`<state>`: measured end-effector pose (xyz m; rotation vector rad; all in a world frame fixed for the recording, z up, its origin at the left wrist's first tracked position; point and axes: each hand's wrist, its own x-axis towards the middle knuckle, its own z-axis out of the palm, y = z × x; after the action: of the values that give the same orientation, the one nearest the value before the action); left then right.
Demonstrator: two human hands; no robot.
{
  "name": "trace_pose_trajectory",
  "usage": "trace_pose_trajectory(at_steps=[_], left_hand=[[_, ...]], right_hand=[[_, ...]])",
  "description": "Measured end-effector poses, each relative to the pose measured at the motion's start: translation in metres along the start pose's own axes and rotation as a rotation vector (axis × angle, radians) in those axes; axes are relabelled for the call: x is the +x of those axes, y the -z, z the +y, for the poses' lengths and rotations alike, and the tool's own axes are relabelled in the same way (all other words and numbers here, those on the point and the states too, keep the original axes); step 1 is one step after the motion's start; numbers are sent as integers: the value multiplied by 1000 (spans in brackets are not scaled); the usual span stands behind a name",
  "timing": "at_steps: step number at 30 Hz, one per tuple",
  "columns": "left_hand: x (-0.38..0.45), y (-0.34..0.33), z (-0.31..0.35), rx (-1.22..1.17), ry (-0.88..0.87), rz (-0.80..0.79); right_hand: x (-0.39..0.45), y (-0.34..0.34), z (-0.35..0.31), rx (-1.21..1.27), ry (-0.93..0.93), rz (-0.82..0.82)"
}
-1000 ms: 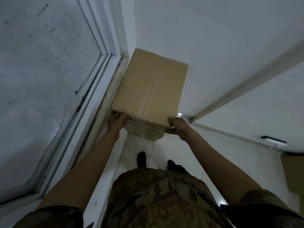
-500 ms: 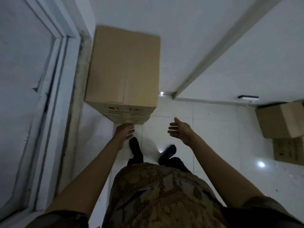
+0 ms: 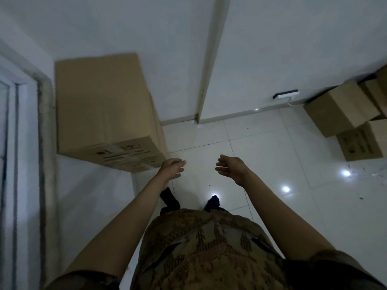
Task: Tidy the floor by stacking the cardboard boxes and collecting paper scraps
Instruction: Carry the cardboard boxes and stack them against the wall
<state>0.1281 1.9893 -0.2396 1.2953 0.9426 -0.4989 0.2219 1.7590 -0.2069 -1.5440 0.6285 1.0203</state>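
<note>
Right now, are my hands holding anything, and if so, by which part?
Nothing is held. The left hand and right hand are both open and empty, just clear of the tall cardboard box.

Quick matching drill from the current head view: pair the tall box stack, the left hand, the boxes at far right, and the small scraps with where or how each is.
Things:
1. tall box stack
2. left hand
3. far-right boxes
4. scraps

Places or states:
A. scattered on the tiles at right, near a light reflection
B. open, holding nothing, close to the printed box face
C. piled loosely against the right wall
D. standing in the corner beside the door frame

Pairs: 1-D, 2-B, 3-C, 4-A
</note>
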Motion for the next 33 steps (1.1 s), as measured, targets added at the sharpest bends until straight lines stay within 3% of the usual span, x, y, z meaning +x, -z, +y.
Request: trace_pose_trajectory(at_steps=[12,20,33], left_hand=[[-4,-167,12,187,-55,-128],[12,-253,45,377,-65,-241],[75,-425,143,492,-103,-435]], right_hand=[[-26,174,51,267,-5,157],[-33,244,68,489,0,251],[-13,361,5,646,22,429]])
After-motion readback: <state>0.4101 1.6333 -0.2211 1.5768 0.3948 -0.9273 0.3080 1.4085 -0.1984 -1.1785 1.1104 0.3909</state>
